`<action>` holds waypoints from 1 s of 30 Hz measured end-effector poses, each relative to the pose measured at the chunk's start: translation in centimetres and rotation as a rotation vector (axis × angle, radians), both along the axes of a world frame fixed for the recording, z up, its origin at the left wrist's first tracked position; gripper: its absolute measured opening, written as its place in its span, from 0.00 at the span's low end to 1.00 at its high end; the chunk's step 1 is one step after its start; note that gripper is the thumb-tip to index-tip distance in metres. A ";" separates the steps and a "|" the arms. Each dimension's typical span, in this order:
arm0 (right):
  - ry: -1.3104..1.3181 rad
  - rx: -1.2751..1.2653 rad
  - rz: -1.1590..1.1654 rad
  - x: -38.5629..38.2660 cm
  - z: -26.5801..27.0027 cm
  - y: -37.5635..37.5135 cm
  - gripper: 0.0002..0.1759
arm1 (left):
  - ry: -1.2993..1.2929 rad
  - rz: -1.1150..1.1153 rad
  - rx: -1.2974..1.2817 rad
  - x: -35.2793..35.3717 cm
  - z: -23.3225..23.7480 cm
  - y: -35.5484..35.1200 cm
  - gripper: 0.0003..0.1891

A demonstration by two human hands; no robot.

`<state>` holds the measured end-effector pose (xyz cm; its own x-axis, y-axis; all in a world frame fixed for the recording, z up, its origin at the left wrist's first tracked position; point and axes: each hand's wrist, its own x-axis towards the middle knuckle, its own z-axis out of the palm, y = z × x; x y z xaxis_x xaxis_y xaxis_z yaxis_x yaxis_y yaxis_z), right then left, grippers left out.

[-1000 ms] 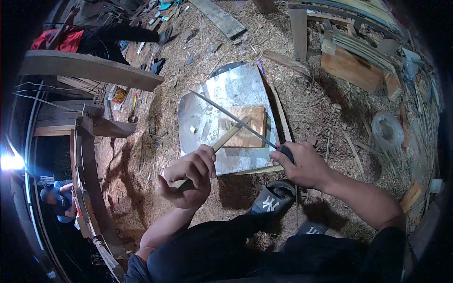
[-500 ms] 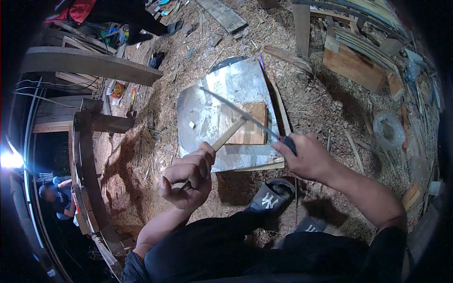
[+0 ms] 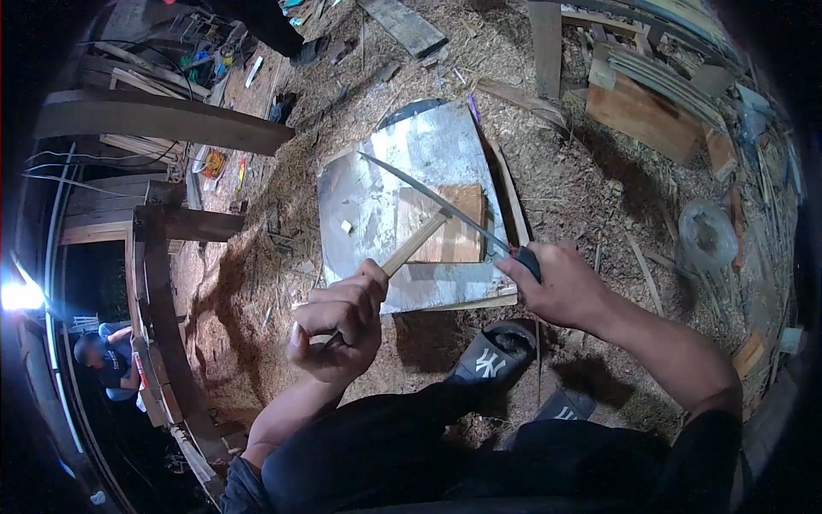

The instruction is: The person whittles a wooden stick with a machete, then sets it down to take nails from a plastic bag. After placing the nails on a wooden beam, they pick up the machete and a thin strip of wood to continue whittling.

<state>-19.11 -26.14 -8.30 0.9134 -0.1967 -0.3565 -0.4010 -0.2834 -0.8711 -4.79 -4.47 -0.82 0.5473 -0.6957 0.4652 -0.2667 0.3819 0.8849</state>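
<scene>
Pale wood (a slim stick) fills the clenched left hand; the right hand clutches a blade.

Left hand grips a wooden stick — right hand holds a long blade across its tip, over the wooden block!

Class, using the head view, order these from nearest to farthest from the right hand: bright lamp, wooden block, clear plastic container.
1. Wooden block, just left.
2. Clear plastic container, at right.
3. Bright lamp, far left edge.
</scene>
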 end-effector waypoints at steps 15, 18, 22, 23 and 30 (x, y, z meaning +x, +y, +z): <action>0.117 0.029 0.083 -0.4 1.3 -0.3 0.27 | 0.010 -0.015 -0.003 0.3 -0.1 0.0 0.33; 0.002 -0.093 0.123 -1.1 0.5 0.0 0.27 | -0.031 -0.040 0.026 0.1 -0.1 0.1 0.33; -0.031 -0.086 0.099 -0.7 0.0 -0.8 0.27 | -0.010 -0.008 0.011 0.2 -0.3 0.2 0.33; -0.056 -0.095 0.124 -1.1 0.1 -0.5 0.28 | 0.002 0.002 0.012 0.2 -0.3 0.2 0.33; -0.006 -0.004 0.072 -1.0 -0.2 -1.2 0.28 | -0.008 -0.026 0.010 0.2 -0.2 0.0 0.34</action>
